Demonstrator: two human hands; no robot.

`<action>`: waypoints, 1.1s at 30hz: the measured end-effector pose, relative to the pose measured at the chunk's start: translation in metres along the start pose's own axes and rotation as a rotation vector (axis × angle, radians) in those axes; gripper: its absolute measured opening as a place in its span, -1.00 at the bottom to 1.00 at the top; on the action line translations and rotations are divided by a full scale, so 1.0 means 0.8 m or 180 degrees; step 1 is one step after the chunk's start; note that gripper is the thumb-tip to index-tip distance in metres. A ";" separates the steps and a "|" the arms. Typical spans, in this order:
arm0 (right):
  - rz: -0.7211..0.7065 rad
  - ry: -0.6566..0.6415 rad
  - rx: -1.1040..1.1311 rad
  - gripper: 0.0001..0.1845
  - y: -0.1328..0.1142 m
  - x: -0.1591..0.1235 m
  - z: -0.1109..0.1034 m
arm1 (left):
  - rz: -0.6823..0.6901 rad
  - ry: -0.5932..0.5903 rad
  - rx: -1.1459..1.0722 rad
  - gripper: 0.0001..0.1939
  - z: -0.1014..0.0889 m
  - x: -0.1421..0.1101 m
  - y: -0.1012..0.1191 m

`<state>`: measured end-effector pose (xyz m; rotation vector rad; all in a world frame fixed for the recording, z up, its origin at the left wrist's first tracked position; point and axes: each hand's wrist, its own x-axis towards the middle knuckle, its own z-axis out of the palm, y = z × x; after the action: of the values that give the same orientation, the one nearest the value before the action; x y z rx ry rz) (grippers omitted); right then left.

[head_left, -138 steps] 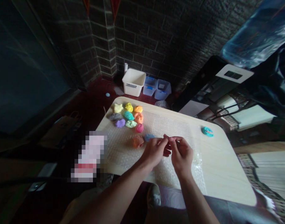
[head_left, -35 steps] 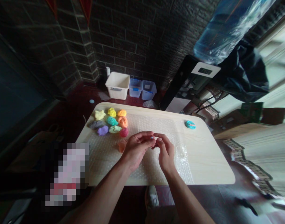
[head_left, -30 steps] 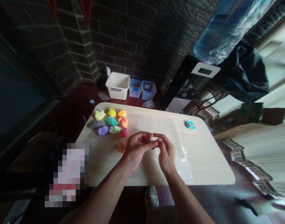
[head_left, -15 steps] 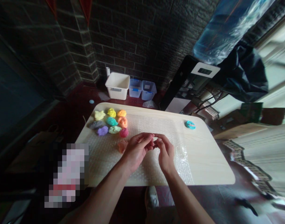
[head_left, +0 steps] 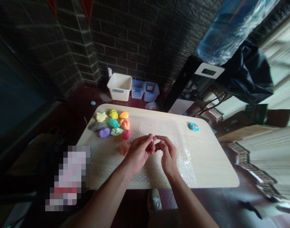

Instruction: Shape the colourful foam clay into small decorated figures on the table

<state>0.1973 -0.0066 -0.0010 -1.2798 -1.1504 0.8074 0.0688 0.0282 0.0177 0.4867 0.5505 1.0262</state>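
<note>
My left hand [head_left: 138,153] is closed above the bubble wrap, thumb and fingers pinching a small light blue piece of clay [head_left: 152,140] that barely shows. Facing it, my right hand [head_left: 169,155] has its fingers curled, their tips close to that piece. Whatever its fingertips hold is too small to make out. A peach-brown clay lump [head_left: 124,148] lies just beyond my left wrist, partly hidden. Farther back sit several soft clay lumps, among them a crimson one [head_left: 126,134], a purple one [head_left: 104,132] and a teal one [head_left: 113,123].
Bubble wrap [head_left: 159,126] covers much of the pale wooden table [head_left: 213,158]. A round turquoise clay piece with an orange-pink stripe [head_left: 193,126] lies at the right. Beyond the table stand a white basket [head_left: 120,95], two clear bins [head_left: 151,96] and a water dispenser [head_left: 182,106].
My left thumb and fingers have shifted slightly, and a bit of light blue now shows between them. My right hand stays almost in place. The clay lumps on the table have not moved.
</note>
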 end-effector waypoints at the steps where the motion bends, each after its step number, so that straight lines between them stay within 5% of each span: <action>1: 0.0018 -0.0004 0.0018 -0.69 0.001 0.000 0.000 | -0.0030 0.0005 0.0007 -0.64 0.001 0.000 0.001; 20: -0.0084 0.0081 -0.0116 -0.71 -0.007 0.000 -0.001 | 0.0002 -0.0070 0.0061 -0.73 -0.005 0.002 -0.006; 33: -0.0414 -0.0264 -0.0113 -0.81 0.001 -0.004 -0.001 | 0.0480 0.0554 0.1705 -0.46 -0.015 0.004 -0.015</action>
<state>0.1970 -0.0097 -0.0024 -1.1962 -1.3058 0.7522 0.0699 0.0271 0.0006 0.9271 0.9647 1.0678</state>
